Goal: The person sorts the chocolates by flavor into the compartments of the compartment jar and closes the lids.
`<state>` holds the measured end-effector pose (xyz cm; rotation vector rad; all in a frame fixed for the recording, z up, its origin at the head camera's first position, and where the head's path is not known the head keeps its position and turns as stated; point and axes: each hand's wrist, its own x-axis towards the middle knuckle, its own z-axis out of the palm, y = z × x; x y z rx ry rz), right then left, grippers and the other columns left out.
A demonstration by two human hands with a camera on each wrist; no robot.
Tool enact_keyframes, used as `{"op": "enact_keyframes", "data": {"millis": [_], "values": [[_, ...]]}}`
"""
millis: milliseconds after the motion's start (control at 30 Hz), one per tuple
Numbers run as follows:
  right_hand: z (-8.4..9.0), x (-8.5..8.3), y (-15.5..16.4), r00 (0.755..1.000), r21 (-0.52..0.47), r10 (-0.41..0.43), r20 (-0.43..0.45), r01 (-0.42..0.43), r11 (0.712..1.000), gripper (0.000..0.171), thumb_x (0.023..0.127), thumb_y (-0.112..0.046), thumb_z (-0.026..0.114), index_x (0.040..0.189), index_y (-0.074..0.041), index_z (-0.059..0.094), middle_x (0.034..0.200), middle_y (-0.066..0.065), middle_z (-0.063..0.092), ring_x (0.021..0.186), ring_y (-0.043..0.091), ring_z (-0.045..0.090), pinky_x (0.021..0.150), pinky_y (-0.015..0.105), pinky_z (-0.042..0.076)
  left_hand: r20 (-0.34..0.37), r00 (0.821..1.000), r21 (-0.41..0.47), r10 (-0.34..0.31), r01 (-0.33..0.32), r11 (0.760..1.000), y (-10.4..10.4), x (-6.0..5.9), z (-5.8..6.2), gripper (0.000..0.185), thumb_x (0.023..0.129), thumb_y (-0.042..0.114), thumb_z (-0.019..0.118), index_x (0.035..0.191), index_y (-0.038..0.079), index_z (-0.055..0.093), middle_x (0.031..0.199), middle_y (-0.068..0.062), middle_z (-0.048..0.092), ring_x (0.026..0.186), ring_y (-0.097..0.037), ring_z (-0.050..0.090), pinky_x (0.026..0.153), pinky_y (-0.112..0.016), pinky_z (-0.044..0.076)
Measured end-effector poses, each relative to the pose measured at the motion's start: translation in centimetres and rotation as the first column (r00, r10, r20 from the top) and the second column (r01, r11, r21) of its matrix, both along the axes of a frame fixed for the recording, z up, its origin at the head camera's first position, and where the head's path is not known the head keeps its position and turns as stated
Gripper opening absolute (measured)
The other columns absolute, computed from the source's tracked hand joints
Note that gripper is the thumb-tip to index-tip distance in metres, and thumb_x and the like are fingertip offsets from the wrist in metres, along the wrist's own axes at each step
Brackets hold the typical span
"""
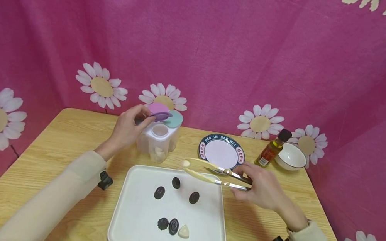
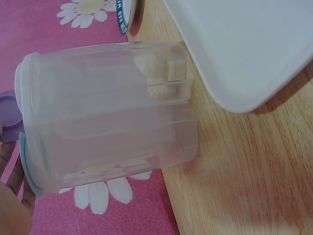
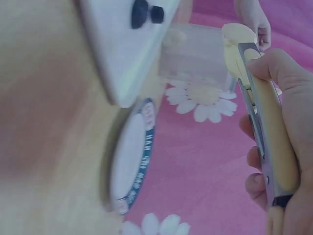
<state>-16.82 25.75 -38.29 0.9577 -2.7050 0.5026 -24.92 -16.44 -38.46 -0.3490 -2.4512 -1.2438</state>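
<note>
My left hand [image 1: 129, 125] pinches the purple lid [image 1: 161, 116] of a clear multi-compartment container [image 1: 174, 139], holding it raised above a round opening. White candies [image 2: 159, 73] lie at the bottom of one compartment, as the left wrist view shows. My right hand [image 1: 260, 184] grips a pair of tongs [image 1: 205, 177] with cream-coloured tips and metal handles. Between those tips sits a small white candy [image 1: 186, 163], just right of the container and above the far edge of the white tray [image 1: 139, 224]. Several dark chocolates [image 1: 159, 192] and a white triangular candy [image 1: 184, 231] lie on the tray.
Behind the tongs stands a plate [image 1: 219, 150] with a dark lettered rim. An oil bottle [image 1: 270, 153] and a white bowl [image 1: 292, 157] are at the back right. Pink and green lids [image 1: 173, 118] cover other compartments. A pink flowered cloth [image 1: 213, 52] hangs behind the wooden table [image 1: 83, 133].
</note>
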Motion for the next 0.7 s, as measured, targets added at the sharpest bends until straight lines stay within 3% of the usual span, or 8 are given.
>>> {"op": "enact_keyframes", "data": {"millis": [167,367,700], "values": [[1.3,-2.1,-1.7,0.999,0.007,0.026,-0.047,-0.025,1.000,0.042,0.074,-0.034,0.091,0.108,-0.015,0.075,0.091,-0.005,0.073,0.070,0.004,0.052,0.059,0.019,0.040,-0.023,1.000,-0.003,0.005,-0.006,1.000,0.0,-0.2,-0.1,0.020,0.100,0.015,0.073,0.115,0.004,0.065,0.113,-0.016,0.072,0.104,-0.031,0.068,0.097,-0.049,0.059],[2.8,-4.0,-3.8,0.999,-0.003,0.032,-0.039,-0.032,0.999,0.046,0.076,-0.036,0.090,0.112,-0.013,0.074,0.099,0.000,0.075,0.078,0.010,0.060,0.064,0.024,0.047,-0.075,0.997,-0.009,0.007,-0.008,1.000,0.0,-0.4,-0.2,0.017,0.099,0.013,0.074,0.110,0.003,0.066,0.106,-0.016,0.073,0.097,-0.030,0.069,0.090,-0.044,0.058],[3.9,-7.1,-6.7,0.997,-0.040,0.060,-0.044,-0.062,0.997,0.045,0.079,-0.037,0.089,0.114,-0.011,0.076,0.098,0.000,0.075,0.069,0.009,0.056,0.060,0.023,0.042,-0.039,0.999,-0.004,0.007,-0.007,1.000,0.1,-0.2,-0.1,0.017,0.100,0.014,0.073,0.112,0.004,0.065,0.109,-0.016,0.073,0.101,-0.031,0.068,0.093,-0.046,0.058]]}}
